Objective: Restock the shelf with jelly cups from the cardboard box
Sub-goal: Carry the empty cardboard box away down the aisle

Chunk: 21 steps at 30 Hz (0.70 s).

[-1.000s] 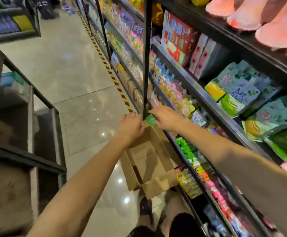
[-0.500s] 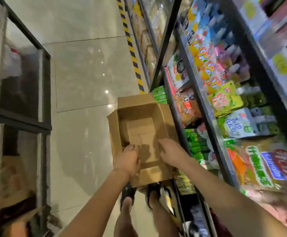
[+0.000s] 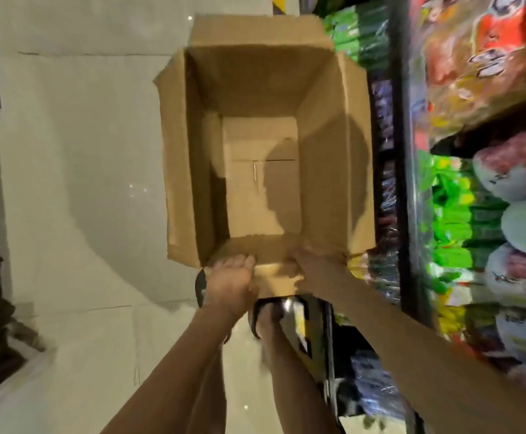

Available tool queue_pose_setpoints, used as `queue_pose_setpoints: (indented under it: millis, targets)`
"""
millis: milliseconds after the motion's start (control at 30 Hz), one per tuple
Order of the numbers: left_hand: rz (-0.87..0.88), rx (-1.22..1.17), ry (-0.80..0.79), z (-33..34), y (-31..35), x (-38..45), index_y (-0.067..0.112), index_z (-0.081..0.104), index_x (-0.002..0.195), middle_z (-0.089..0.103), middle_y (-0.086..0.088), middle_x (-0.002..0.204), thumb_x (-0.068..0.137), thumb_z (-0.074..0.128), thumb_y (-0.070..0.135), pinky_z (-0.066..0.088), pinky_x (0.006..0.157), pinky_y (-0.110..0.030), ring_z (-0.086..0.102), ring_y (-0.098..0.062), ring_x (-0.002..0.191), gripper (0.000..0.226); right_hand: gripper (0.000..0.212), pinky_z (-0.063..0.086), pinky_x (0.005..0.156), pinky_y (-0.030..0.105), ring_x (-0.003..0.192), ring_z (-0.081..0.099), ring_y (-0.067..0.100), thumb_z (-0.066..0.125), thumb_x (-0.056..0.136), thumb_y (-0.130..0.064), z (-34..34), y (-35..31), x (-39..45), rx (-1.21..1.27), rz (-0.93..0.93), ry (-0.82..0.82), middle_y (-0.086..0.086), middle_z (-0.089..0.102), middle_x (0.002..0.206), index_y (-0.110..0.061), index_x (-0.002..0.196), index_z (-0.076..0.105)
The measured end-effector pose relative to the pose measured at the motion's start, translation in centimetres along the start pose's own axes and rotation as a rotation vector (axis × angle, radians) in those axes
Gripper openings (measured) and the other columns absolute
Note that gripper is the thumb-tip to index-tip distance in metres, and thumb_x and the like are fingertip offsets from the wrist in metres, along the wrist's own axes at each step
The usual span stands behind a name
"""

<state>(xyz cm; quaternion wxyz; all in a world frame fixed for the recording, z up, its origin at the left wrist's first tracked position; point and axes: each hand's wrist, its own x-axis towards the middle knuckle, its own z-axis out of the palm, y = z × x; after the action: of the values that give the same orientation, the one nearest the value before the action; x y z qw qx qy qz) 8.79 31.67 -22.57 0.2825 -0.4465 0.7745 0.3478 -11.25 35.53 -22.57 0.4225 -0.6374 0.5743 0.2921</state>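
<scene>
cardboard box (image 3: 265,145) — near flap gripped, left hand (image 3: 230,281), right hand (image 3: 315,270)

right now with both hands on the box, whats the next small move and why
Probably lift the cardboard box away from the shelf: its inside shows only bare cardboard, no jelly cups, and the left hand and right hand already grip its near flap.

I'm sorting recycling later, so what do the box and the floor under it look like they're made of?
The box looks like plain brown corrugated cardboard, matte, with a frayed edge by the hands. The floor seems to be polished pale tile: grout lines and small glints of light show, though the exact material is unclear.
</scene>
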Motion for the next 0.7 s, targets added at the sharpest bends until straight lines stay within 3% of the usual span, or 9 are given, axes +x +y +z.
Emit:
queue_pose_setpoints:
  millis: [67,167,300,433,567,700]
  targets:
    - [-0.064,-0.024,0.006,0.9,-0.3,1.5,0.019,0.052,0.129,0.060,-0.005,0.123,0.095,0.051,0.034,0.045,0.092,-0.035,0.057,-0.026,0.112,0.038,0.053,0.043,0.099,0.036,0.122,0.054,0.025,0.055,0.096,-0.018,0.7,-0.4,1.7,-0.075,-0.008,0.074,0.003,0.052,0.139,-0.021,0.146,0.037]
    - [-0.020,-0.018,-0.051,1.9,-0.9,3.4,0.026,0.053,0.120,0.066,-0.002,0.108,0.091,0.054,0.032,0.051,0.080,-0.034,0.063,-0.024,0.099,0.029,0.052,0.047,0.091,0.037,0.107,0.062,0.024,0.050,0.096,-0.015,1.8,-0.4,3.2,-0.095,0.013,0.137,-0.002,0.060,0.128,-0.028,0.145,0.039]
    - [0.054,0.019,0.010,3.4,-0.8,2.8,0.025,0.049,0.121,0.064,0.000,0.109,0.094,0.049,0.026,0.046,0.065,-0.032,0.066,-0.026,0.093,0.028,0.052,0.046,0.092,0.036,0.113,0.057,0.023,0.052,0.094,-0.014,3.8,0.1,3.4,-0.138,-0.020,0.146,-0.001,0.055,0.132,-0.025,0.144,0.040]
    - [0.010,0.013,-0.045,3.2,-0.3,1.6,0.020,0.042,0.133,0.054,-0.004,0.121,0.096,0.045,0.028,0.036,0.066,-0.037,0.061,-0.029,0.103,0.039,0.058,0.047,0.092,0.036,0.116,0.058,0.025,0.046,0.097,-0.012,3.9,-1.4,1.9,-0.116,0.028,0.122,0.000,0.051,0.137,-0.028,0.150,0.030]
    - [0.012,0.008,-0.070,1.3,-0.5,0.6,0.021,0.053,0.112,0.061,-0.003,0.111,0.094,0.045,0.018,0.037,0.065,-0.034,0.063,-0.028,0.100,0.020,0.043,0.045,0.089,0.034,0.115,0.059,0.025,0.045,0.100,-0.014,1.9,-2.5,1.5,-0.098,0.031,0.055,0.002,0.057,0.129,-0.026,0.141,0.044]
    - [0.025,0.082,-0.047,-1.9,-1.3,-1.0,0.022,0.055,0.114,0.066,-0.002,0.107,0.096,0.047,0.016,0.036,0.064,-0.031,0.066,-0.028,0.098,0.021,0.035,0.048,0.081,0.031,0.106,0.065,0.023,0.053,0.094,-0.013,-0.4,-4.0,0.5,-0.082,0.091,0.011,-0.002,0.066,0.116,-0.028,0.125,0.059]
